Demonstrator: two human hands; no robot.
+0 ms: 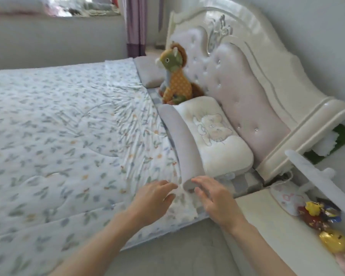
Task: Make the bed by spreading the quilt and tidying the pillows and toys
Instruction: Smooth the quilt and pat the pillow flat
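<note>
A floral quilt [68,136] lies spread flat over the bed. At the head end a grey pillow [183,140] lies beside a cream pillow [217,136] with an embroidered animal. A second grey pillow [147,72] sits at the far corner. An orange and green plush toy [175,76] sits upright against the headboard between the pillows. My left hand [153,198] hovers over the quilt's near corner with relaxed fingers. My right hand [213,196] hangs just by the near end of the grey pillow, fingers straight, holding nothing.
The padded white headboard [247,80] stands on the right. A white bedside table [267,226] at the lower right carries a round pad and shiny wrapped items [319,218]. A window sill and purple curtain [135,26] lie beyond the bed.
</note>
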